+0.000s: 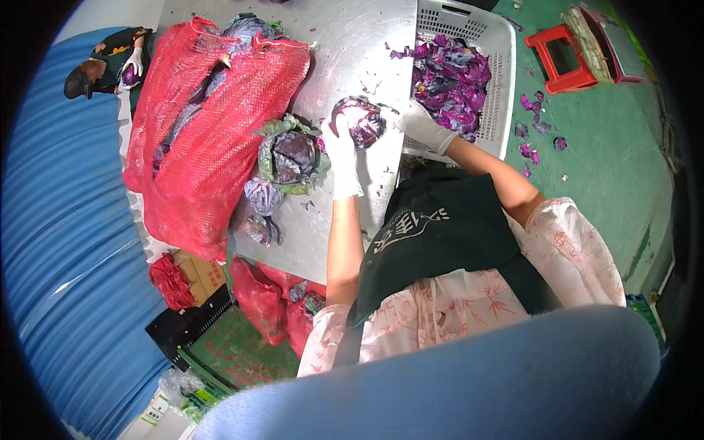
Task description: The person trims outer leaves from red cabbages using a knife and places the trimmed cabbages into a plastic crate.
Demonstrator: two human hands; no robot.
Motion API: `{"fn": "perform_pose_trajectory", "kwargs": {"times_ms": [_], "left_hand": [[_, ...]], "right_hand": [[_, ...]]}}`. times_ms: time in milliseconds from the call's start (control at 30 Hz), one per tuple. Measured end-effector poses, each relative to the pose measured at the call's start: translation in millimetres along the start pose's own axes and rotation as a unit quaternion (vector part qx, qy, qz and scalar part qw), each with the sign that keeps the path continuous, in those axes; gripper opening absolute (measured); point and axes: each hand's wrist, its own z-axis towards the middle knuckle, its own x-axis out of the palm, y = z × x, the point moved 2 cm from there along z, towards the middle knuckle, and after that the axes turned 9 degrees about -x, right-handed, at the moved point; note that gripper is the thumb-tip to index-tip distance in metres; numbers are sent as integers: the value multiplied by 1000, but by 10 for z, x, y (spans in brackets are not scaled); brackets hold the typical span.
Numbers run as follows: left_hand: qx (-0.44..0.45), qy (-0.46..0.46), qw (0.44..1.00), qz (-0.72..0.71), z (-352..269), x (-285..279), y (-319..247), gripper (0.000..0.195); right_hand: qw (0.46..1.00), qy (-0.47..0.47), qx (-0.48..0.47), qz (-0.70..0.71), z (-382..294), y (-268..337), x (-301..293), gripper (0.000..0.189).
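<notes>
My left hand [342,148], in a white glove, holds a red cabbage [360,122] against the steel table [319,236], its thumb over the pale part of the head. Just right of the cabbage is my right hand [421,125], also gloved, at the table's edge; something small and dark shows at its fingertips, too small to name. Left of my left hand lies a red cabbage with green outer leaves [291,157], with smaller heads [263,195] below it. Red mesh sacks [220,148] holding cabbages lie along the table's left side.
A white plastic crate [503,82] with purple leaves [454,82] stands beside the table's right edge. Past it are a red stool [569,60] and leaf scraps on the green floor. A co-worker [104,71] holds a cabbage at the far left. More red sacks [258,302] stand below the table.
</notes>
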Motion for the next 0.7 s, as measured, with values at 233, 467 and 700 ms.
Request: {"fn": "perform_pose_trajectory", "kwargs": {"times_ms": [233, 467, 700], "left_hand": [[86, 40, 994, 45, 93, 59, -10, 73], [118, 46, 981, 148, -211, 150, -441, 74], [239, 105, 962, 82, -282, -81, -82, 77]], "right_hand": [[998, -15, 31, -47, 179, 49, -218, 37], [988, -61, 4, -142, 214, -185, 110, 36], [948, 30, 202, 244, 303, -680, 316, 33]]}}
